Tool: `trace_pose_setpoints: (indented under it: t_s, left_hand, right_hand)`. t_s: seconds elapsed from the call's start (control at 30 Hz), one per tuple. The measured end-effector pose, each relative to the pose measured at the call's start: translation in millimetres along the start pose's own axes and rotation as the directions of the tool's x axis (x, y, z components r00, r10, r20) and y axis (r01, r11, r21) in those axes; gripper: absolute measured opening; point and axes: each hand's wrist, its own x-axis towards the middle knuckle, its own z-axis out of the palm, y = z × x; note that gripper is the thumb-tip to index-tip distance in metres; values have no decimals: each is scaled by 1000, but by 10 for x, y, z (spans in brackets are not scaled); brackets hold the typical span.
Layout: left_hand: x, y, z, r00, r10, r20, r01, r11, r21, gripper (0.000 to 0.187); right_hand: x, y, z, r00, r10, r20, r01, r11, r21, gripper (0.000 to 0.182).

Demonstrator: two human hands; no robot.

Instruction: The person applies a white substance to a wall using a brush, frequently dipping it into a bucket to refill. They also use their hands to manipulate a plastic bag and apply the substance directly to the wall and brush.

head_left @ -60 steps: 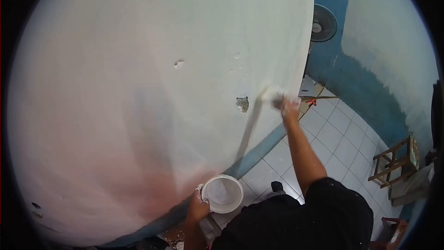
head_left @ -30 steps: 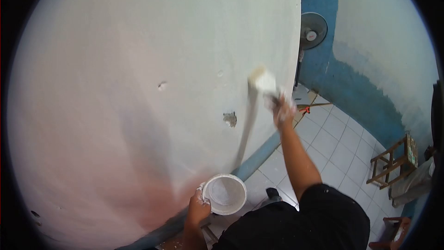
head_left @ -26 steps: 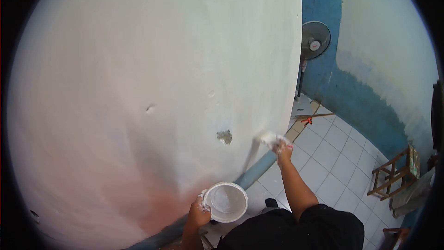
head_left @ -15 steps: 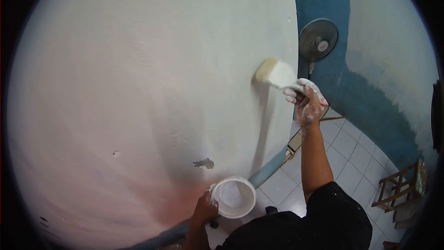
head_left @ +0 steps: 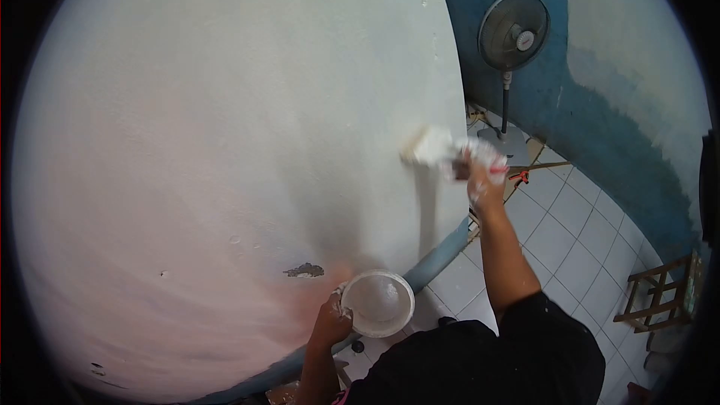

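Right hand [head_left: 486, 169]: Closed around the handle of a broad brush [head_left: 431, 146], with white smears across the fingers; motion blurs the grip.
Brush: Extends to the face of a pale wall [head_left: 225, 142], near its right edge and well above its bottom edge; blur hides whether the bristles press on it.
Left hand [head_left: 337, 311]: Clasps a white bucket [head_left: 379, 328] by the left side of its rim, fingers streaked white.
Bucket: Hangs in front of the wall's bottom edge, mouth up, below and left of the brush, its inside whitish.
Wall: Turns pinkish toward its lower left corner, with a dark chipped patch [head_left: 304, 271] near the bucket and a blue band [head_left: 439, 255] along the bottom edge.
Floor [head_left: 566, 217]: White tiles spread right from the band, a red-orange object [head_left: 520, 177] lying near the far edge.
Fan [head_left: 514, 31]: Stands beyond the wall's right edge, before a blue wall [head_left: 600, 135].
Stool [head_left: 660, 296]: Wooden, at the floor's right edge.
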Motion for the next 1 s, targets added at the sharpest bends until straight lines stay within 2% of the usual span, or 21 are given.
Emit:
trace_pose_setpoints:
  t_s: [0.03, 0.07, 0.17, 0.23, 0.27, 0.37, 0.43, 0.5, 0.53, 0.57, 0.67, 0.7, 0.77, 0.8, 0.83, 0.87, 0.9, 0.93, 0.97, 1.0]
  left_hand:
    - [5, 36, 7, 1000, -12, 10, 12, 1000, 6, 49]
    - [19, 70, 12, 1000, -25, 18, 25, 1000, 13, 49]
    - [-53, 341, -23, 992, -120, 23, 122, 991, -59, 49]
    - [-27, 100, 32, 1000, -17, -12, 16, 999, -47, 49]
    - [-29, -25, 50, 999, 35, -30, -36, 999, -41, 49]
    - [33, -122, -8, 1000, 7, 3, -7, 999, -53, 49]
    - [63, -222, -11, 1000, -8, -6, 7, 998, -69, 49]
    - [66, -322, -10, 999, -34, -4, 34, 996, -88, 49]
    - [58, -388, 9, 998, -56, 2, 56, 994, -97, 48]
    - [73, -429, 20, 997, -77, 6, 77, 991, -113, 48]
    - [82, -415, -6, 995, -100, -1, 99, 986, -133, 48]
    - [89, -370, -11, 998, -59, -32, 56, 993, -102, 48]
    - [91, -299, -41, 996, 12, -90, -14, 1000, -25, 48]
    - [96, -255, -56, 996, -27, -83, 24, 999, -38, 48]
    - [112, -207, -72, 995, -63, -73, 60, 997, -49, 48]
    - [138, -268, -100, 993, -98, -60, 94, 994, -57, 48]
    - [128, -297, -120, 995, -60, -76, 56, 997, -58, 48]
    - [132, -340, -136, 996, -20, -92, 14, 998, -61, 48]
    - [142, -376, -143, 994, 22, -108, -29, 998, -64, 48]
    - [177, -271, -215, 995, -36, -90, 28, 995, -91, 48]
  right_hand:
    - [149, -244, 191, 999, 29, -36, -28, 999, 26, 12]
    - [180, -481, 357, 995, -90, 40, 86, 993, 83, 12]
    - [207, -404, 381, 956, -251, 151, 232, 963, 135, 13]
    - [75, 393, -135, 972, -228, 50, 225, 973, 55, 20]
    - [-107, 691, -359, 985, -171, -20, 171, 985, -6, 21]
    - [-694, 1260, -879, 971, 39, -234, -79, 983, -163, 22]
    - [-789, 1318, -924, 953, 184, -241, -245, 935, -256, 21]
    - [-687, 1209, -894, 906, 361, -219, -419, 829, -370, 20]
    - [-557, 1046, -731, 965, 238, -112, -261, 923, -282, 17]
    - [-396, 787, -474, 989, 137, -63, -148, 959, -242, 15]
    - [20, -21, 229, 972, -183, 149, 191, 981, -41, 13]
    - [48, -312, 517, 977, -192, 98, 191, 981, 21, 12]
    - [163, -309, 610, 971, -217, 98, 203, 970, 138, 15]
    - [195, -144, 501, 817, -555, 155, 575, 766, -288, 17]
    - [244, 209, 226, 558, -751, 353, 753, 280, -596, 20]
    - [241, 676, -55, 288, -731, 618, 665, -312, -679, 23]
    - [81, 1073, -361, 403, -663, 631, 599, -330, -730, 28]
    - [-82, 1474, -730, 514, -592, 621, 592, -279, -756, 27]
    - [-365, 1675, -785, 864, -497, 79, 407, 596, -692, 26]
    - [-481, 1739, -750, 973, 74, -217, -89, 994, -57, 25]
